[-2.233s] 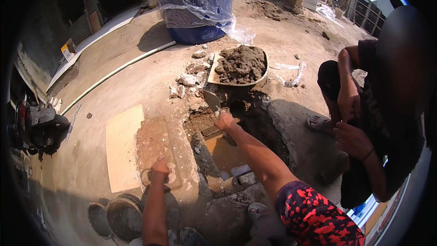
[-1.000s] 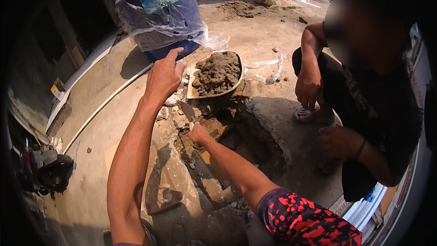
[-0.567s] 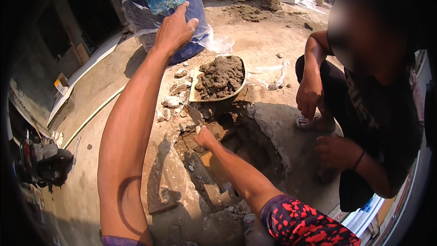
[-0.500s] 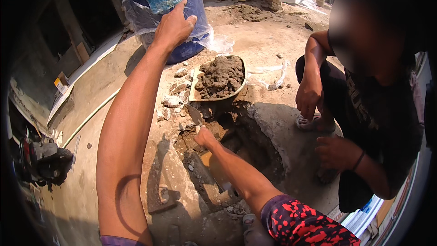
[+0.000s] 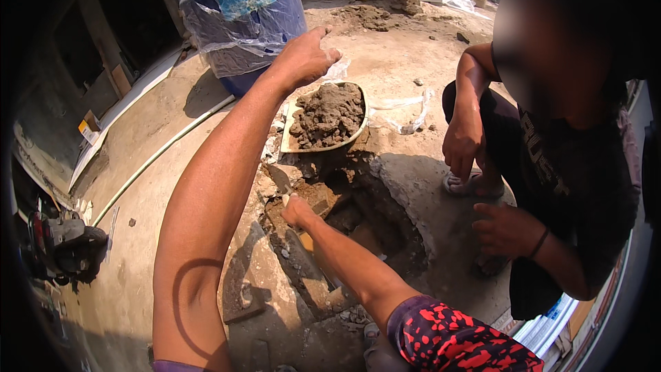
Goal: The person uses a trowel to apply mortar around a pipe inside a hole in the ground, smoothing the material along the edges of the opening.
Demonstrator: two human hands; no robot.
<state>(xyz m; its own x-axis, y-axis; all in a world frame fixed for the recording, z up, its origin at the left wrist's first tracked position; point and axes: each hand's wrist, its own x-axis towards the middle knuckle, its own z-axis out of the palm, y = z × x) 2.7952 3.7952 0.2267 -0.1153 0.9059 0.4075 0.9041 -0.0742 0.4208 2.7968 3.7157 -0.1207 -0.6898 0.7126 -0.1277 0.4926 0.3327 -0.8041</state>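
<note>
My left hand (image 5: 304,58) is stretched out ahead in the air, index finger pointing and thumb apart, with nothing held. Behind it stands a large blue plastic container (image 5: 286,10) wrapped in clear film. Below it, a pale tub (image 5: 290,139) carries a heap of wet grey-brown mortar (image 5: 329,114). My right hand (image 5: 299,212) grips the light handle of a trowel (image 5: 279,179) over the left side of a dug pit (image 5: 385,217). The trowel's blade points away from me toward the tub, beside broken rubble.
A person (image 5: 558,158) in dark clothes crouches at the pit's right edge, hands resting near the knees. A pale hose (image 5: 165,146) runs along the ground at left. Near my forearm lies a flat board (image 5: 241,300). A torn plastic strip (image 5: 413,120) lies right of the tub.
My left hand has swung right and lower, from in front of the blue container to above the tub. My right hand with the trowel has shifted slightly left.
</note>
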